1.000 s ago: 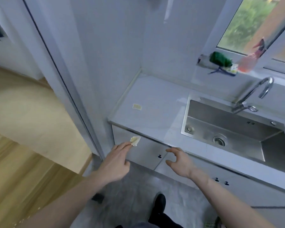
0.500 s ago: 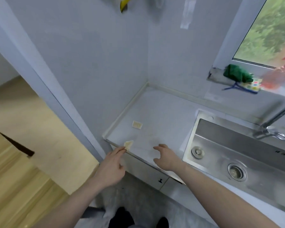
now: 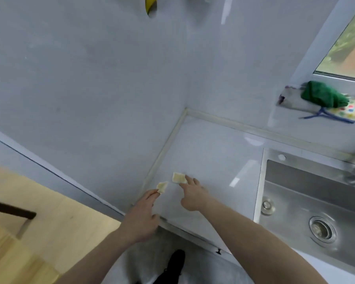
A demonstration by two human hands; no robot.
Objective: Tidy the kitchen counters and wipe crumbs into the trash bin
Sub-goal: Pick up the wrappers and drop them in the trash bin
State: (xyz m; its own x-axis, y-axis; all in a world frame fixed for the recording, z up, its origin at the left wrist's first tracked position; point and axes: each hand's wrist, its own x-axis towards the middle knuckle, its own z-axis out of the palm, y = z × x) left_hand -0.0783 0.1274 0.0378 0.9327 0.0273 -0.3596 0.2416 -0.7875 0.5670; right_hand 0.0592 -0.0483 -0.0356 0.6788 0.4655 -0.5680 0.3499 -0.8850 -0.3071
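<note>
Left hand (image 3: 140, 219) reached over the front edge of the desk (image 3: 213, 160), fingers (image 3: 152, 194) narrowed to a pinch on a small pale scrap (image 3: 162, 186), held just above the desk surface near the left wall. Right hand (image 3: 193, 196) stretched forward over the desk, fingers fairly straight and loosely spread, holding nothing, one fingertip touching the near edge of a second pale scrap (image 3: 178, 178) lying flat on the desk. Two scraps close together, not touching. To the right, set into the desk, a steel sink (image 3: 295, 191) with a round drain (image 3: 322, 229). On the window ledge beyond, a green cloth (image 3: 324, 95) resting on a spotted cloth (image 3: 348, 111). Below, a dark shoe (image 3: 175, 260) on the grey floor.
</note>
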